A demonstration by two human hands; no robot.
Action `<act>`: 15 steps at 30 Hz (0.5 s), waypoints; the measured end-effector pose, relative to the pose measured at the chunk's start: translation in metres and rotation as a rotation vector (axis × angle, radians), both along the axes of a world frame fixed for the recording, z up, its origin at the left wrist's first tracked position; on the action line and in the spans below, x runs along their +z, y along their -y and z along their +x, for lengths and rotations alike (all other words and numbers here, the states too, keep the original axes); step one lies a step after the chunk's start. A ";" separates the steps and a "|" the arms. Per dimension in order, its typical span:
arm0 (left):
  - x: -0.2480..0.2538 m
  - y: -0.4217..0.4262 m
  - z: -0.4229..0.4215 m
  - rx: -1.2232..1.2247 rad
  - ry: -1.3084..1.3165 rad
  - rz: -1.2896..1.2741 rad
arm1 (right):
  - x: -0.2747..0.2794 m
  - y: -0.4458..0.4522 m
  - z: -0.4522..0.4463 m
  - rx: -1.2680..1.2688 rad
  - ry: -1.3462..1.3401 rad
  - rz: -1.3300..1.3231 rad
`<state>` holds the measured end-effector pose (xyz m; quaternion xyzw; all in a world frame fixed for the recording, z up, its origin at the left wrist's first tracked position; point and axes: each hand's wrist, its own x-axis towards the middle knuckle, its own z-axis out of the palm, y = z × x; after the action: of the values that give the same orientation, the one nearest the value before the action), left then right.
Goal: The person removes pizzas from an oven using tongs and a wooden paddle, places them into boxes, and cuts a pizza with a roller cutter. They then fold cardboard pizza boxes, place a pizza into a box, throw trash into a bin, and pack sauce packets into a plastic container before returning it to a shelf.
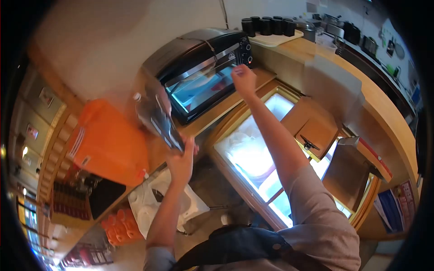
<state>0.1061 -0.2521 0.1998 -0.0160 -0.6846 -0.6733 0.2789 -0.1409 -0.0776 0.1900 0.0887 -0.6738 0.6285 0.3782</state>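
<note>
My left hand point(181, 163) is wrapped round the lower end of a clear bottle-like object point(156, 118) with dark, shiny parts and a white cap. The object tilts up to the left and is blurred. My right hand point(244, 80) is raised with its fingers curled closed, in front of the right side of a black toaster oven point(190, 52). What it holds, if anything, is hidden. Below my right forearm lies a lit glass-topped case point(253, 156) with a wooden frame.
An orange bag point(110, 144) stands on the wooden counter at left. Cardboard boxes point(312, 122) rest on the case at right. Black cups point(266, 27) stand on a tray point(275, 40) at the back. A white plastic piece point(194, 207) and orange items point(121, 227) are low in front.
</note>
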 end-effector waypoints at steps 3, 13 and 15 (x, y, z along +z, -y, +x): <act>0.022 0.021 -0.092 -0.029 -0.158 -0.204 | 0.003 0.040 -0.038 -0.091 0.021 -0.013; 0.037 0.063 -0.232 0.188 -0.210 -0.608 | 0.003 0.072 -0.110 -0.137 0.157 0.034; 0.037 0.065 -0.234 0.181 -0.181 -0.630 | 0.005 0.068 -0.118 -0.103 0.098 0.106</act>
<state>-0.1275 -0.3173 0.2364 -0.1005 -0.8300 -0.3972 0.3785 -0.2589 -0.1460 0.1950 0.0429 -0.7276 0.5750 0.3716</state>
